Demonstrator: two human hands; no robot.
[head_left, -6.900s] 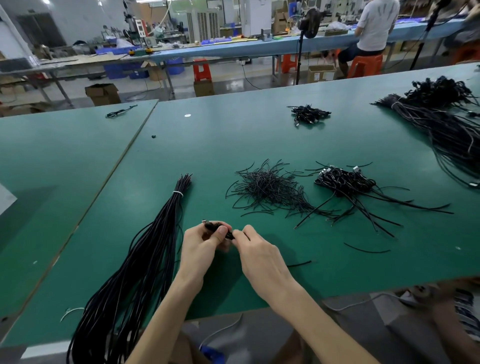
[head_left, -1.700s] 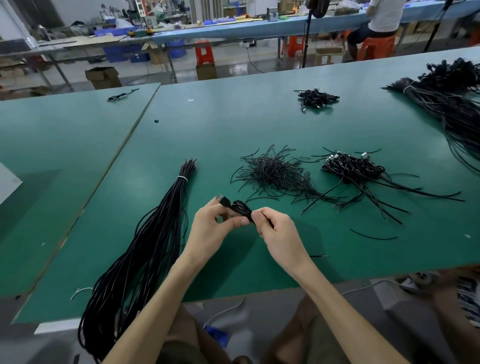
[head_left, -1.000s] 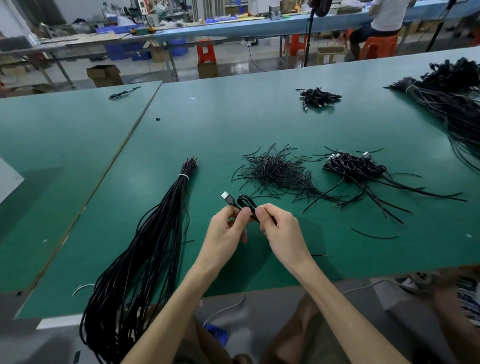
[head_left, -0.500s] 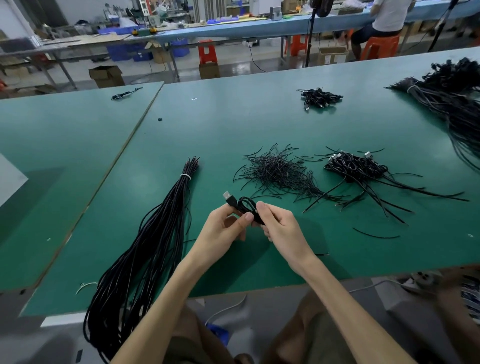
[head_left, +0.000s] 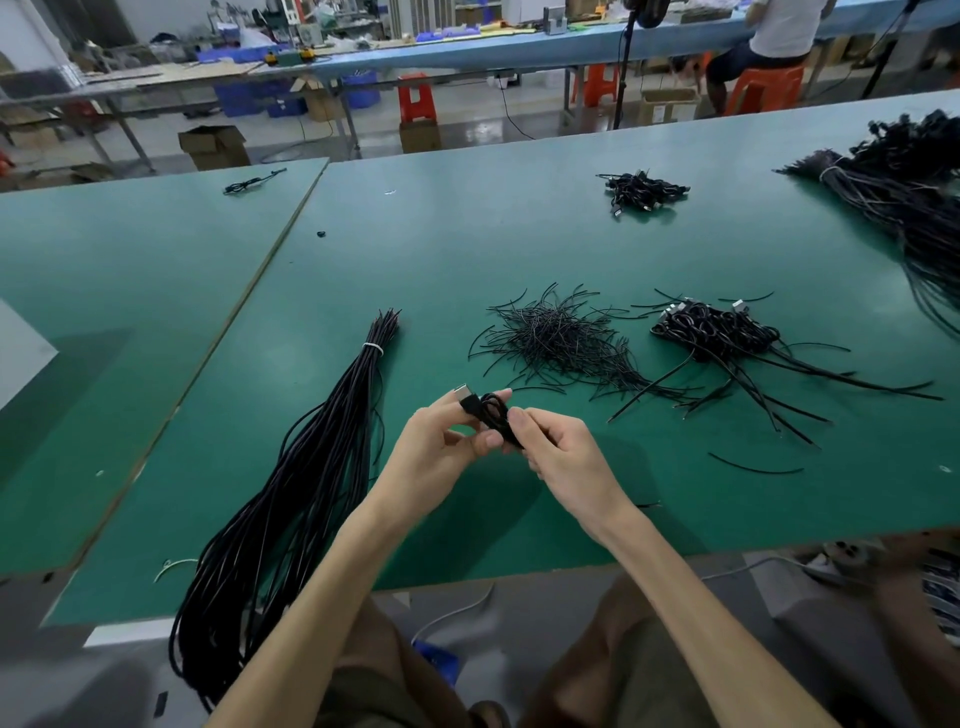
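Observation:
A small coiled black cable (head_left: 491, 413) with a metal plug at its upper left end is held just above the green table (head_left: 467, 249). My left hand (head_left: 441, 452) pinches the coil near the plug between thumb and fingers. My right hand (head_left: 563, 460) pinches the coil's right side, its fingers curled round the loops. A long bundle of black cables (head_left: 306, 478) tied with a white band lies left of my hands.
A heap of short black twist ties (head_left: 558, 343) lies beyond my hands. Right of it sits a pile of coiled cables (head_left: 717, 332). A smaller pile (head_left: 641, 189) and a big cable bundle (head_left: 904, 197) lie farther back. A person sits at the far bench.
The straight cable end has been wound into a small coil between my hands. Both hands have risen slightly and kept their pinch on it.

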